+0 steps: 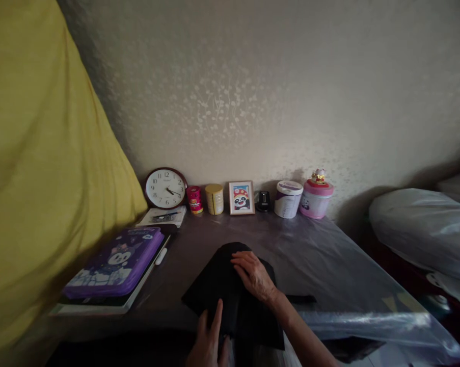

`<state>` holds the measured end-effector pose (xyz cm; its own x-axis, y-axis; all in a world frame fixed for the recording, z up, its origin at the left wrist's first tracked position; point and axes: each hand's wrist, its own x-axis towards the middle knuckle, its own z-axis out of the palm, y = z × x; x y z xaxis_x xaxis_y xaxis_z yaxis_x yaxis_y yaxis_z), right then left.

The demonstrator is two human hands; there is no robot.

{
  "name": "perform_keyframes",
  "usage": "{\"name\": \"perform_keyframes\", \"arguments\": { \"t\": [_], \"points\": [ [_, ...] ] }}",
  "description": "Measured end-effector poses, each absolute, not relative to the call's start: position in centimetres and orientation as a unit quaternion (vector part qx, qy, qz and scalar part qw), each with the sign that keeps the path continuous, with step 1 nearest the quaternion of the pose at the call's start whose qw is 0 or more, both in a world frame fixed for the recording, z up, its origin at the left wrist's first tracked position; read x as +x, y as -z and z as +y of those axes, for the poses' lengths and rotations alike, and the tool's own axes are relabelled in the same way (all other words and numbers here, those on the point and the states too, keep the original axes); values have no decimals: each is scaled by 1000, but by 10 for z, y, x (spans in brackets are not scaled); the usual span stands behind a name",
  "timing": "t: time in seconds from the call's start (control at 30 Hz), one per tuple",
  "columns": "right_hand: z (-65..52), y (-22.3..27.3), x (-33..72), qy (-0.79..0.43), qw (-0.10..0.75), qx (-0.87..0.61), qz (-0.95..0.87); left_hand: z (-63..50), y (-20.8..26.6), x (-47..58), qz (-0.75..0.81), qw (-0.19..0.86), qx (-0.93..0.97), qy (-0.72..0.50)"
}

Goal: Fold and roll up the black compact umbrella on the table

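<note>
The right hand (254,275) is resting flattened on the black fabric (214,275) at the bench (329,260)'s near edge, the left hand (209,341) is lying part-spread, hold unclear, and even pressure is probably working best.

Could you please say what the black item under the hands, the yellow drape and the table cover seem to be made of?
Black item: probably fabric, perhaps coated; matte, with barely any highlights.
Yellow drape: apparently matte cloth, from its soft folds.
Table cover: likely plastic film, glossy and wrinkled.
</note>
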<state>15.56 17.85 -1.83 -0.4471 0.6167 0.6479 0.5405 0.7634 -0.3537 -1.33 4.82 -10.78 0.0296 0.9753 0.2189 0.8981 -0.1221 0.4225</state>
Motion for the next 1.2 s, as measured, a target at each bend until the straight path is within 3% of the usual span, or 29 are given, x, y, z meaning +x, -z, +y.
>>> {"name": "perform_keyframes", "arguments": {
  "t": [0.13,0.47,0.8,1.2],
  "points": [
    [181,27,156,-19,375,-386,-843,46,88,-16,671,120,693,-236],
    [184,30,219,-70,440,-469,-763,45,79,-33,604,253,709,-260],
    [138,54,263,-108,394,-531,-742,47,77,-39,567,239,725,-310],
    [112,63,256,-134,376,-518,-757,45,65,-37,592,283,709,-257]
  ]
}}
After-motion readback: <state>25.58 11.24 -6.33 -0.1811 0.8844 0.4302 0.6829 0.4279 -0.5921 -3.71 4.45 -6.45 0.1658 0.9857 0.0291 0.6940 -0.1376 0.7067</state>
